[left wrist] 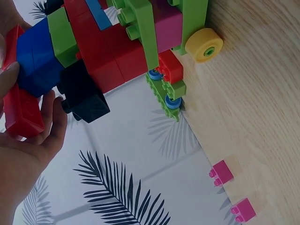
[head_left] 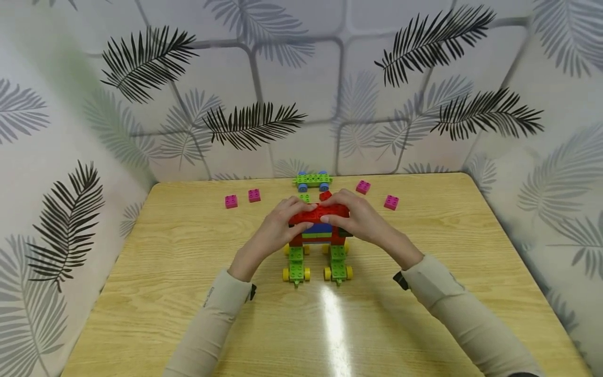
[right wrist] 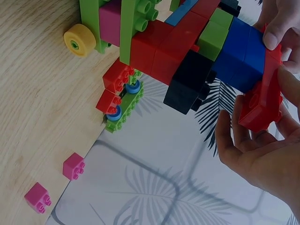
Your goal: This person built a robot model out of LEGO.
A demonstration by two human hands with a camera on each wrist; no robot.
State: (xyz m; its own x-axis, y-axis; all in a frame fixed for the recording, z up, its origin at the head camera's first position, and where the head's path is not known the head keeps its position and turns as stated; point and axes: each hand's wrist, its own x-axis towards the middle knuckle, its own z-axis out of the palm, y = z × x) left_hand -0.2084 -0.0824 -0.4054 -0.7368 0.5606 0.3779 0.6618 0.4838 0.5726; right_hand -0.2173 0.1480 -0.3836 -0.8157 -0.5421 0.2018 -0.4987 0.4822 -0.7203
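Both hands hold the long red brick piece point(head_left: 319, 214) on top of a toy-brick structure. My left hand point(head_left: 277, 224) grips its left end, thumb in front and fingers over the top and behind. At the other end my right hand point(head_left: 364, 217) grips it in the same way. Directly below are blue bricks point(left wrist: 37, 58), then green bricks point(right wrist: 216, 33) and red bricks point(left wrist: 105, 54). A black brick point(right wrist: 187, 83) juts out at the side. Two green wheeled bases point(head_left: 296, 268) with yellow wheels point(left wrist: 204, 45) carry the structure.
Behind the structure, near the wall, stands a green wheeled base point(head_left: 313, 180) with blue wheels. A loose red brick point(head_left: 325, 195) and a green brick point(head_left: 304, 198) are in front of it. Pink bricks point(head_left: 231, 201) lie on both sides of the wooden table point(head_left: 188, 293).
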